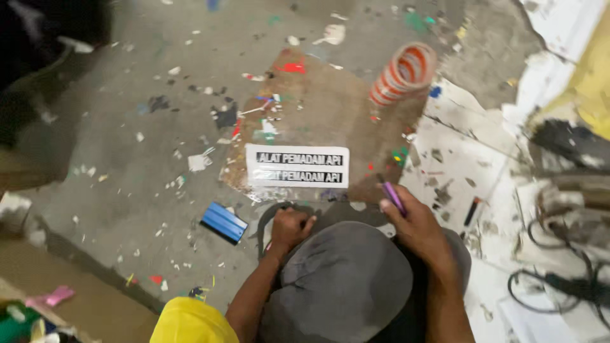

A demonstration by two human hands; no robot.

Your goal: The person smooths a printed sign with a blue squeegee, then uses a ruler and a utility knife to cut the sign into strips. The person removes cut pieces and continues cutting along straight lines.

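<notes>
The grey concrete floor [121,127] is dirty and covered with many small scraps of paper and coloured bits. On it lies a flat brown board [330,108], and this board carries the things. White paper sheets [457,159] with stains lie on the floor beside the right edge of the board. The person's knee in grey cloth [346,279] fills the low middle of the view, just before the near edge of the board.

At the near edge of the board lies a white rectangular sticker sheet with two black bands of white letters [297,166]. At the far right corner of the board stands a thick roll of tape, white with red-orange stripes [403,73], tilted on its side. A flat blue squeegee with a dark edge [223,222] lies on the floor, near the left near corner of the board.

The right hand [416,225] has its grip closed around a thin purple cutter knife [393,195], the tip pointing to the sticker sheet. The left hand [289,227] is curled into a loose fist just below the sticker sheet; I cannot tell if it holds something.
</notes>
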